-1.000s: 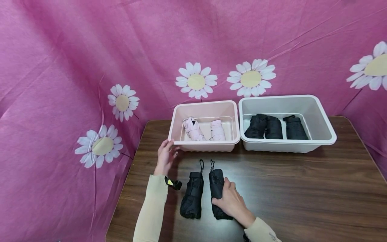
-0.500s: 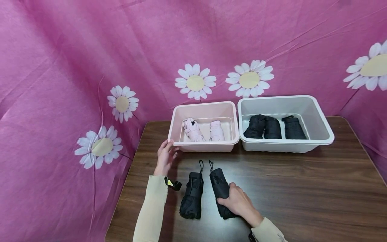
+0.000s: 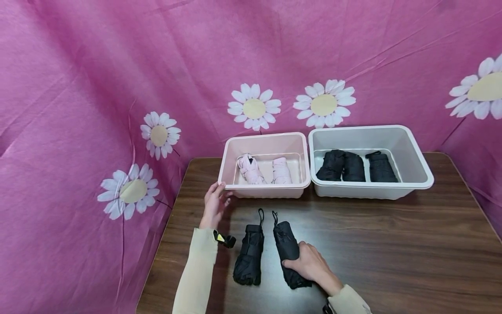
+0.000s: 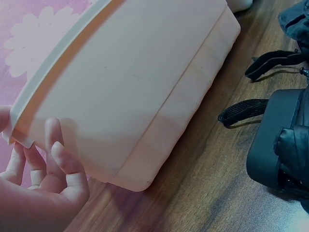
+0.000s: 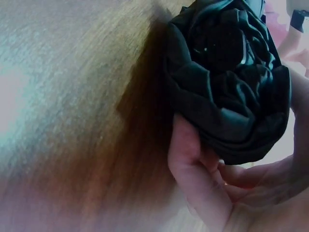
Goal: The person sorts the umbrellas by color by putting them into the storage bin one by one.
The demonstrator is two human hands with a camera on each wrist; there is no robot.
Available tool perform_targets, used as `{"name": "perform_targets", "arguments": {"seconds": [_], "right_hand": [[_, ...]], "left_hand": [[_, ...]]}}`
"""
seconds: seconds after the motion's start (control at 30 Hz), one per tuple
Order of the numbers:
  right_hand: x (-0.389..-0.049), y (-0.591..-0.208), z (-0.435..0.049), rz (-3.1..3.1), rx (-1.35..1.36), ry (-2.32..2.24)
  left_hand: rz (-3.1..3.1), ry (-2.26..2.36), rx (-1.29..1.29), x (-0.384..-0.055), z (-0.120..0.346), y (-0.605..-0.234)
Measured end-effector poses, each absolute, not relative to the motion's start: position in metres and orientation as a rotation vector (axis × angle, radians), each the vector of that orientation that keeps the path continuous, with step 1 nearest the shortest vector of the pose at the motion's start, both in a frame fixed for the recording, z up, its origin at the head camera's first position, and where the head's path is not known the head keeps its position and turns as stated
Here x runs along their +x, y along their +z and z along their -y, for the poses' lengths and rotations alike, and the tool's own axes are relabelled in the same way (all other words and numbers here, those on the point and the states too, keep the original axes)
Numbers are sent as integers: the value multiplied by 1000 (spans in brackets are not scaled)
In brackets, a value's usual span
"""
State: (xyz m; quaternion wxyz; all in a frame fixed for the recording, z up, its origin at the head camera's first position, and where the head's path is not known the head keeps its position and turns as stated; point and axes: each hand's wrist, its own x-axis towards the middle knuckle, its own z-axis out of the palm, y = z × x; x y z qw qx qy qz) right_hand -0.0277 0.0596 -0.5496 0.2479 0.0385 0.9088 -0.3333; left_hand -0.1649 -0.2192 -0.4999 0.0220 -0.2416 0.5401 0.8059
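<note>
My left hand (image 3: 214,205) pinches the front left corner rim of a pink plastic bin (image 3: 266,192). The left wrist view shows its thumb at the rim and fingers curled below. Two light pink folded umbrellas (image 3: 281,171) lie inside that bin. My right hand (image 3: 311,264) grips a black folded umbrella (image 3: 285,242), thumb on its near side, wrist loop toward the bins. In the right wrist view the umbrella's bunched fabric end (image 5: 227,82) faces the camera. Left of it, a second black folded umbrella (image 3: 249,255) lies on the table, touched by neither hand.
A grey-white bin (image 3: 372,190) stands against the pink bin's right side, with 3 black folded umbrellas (image 3: 354,166) inside. Both bins sit at the back of the wooden table (image 3: 392,244). A pink daisy-print cloth (image 3: 211,65) hangs behind.
My right hand has shifted slightly to the right with the black umbrella, whose near end has swung right so it now lies at a slant. The left hand stays at the pink bin.
</note>
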Motion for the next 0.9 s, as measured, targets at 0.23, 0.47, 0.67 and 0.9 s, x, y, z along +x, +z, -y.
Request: {"name": "perform_targets", "arguments": {"seconds": [0.23,0.47,0.67,0.9], "right_hand": [[-23,-546,-62,-2496,105,-911],[-20,-545,-64,-2470,127,-902],[-19,-545,-65,-2478,131,-903],[-18,-545,-67,-2468,133,-907]], "left_hand": [[-1687,2492,-736,-166,220,-501],[-1667,2508,-727,-164,220,-503],[-1689,2494,-733,-165,220,-503],[-1690,2488,-740,-165,219,-503]]}}
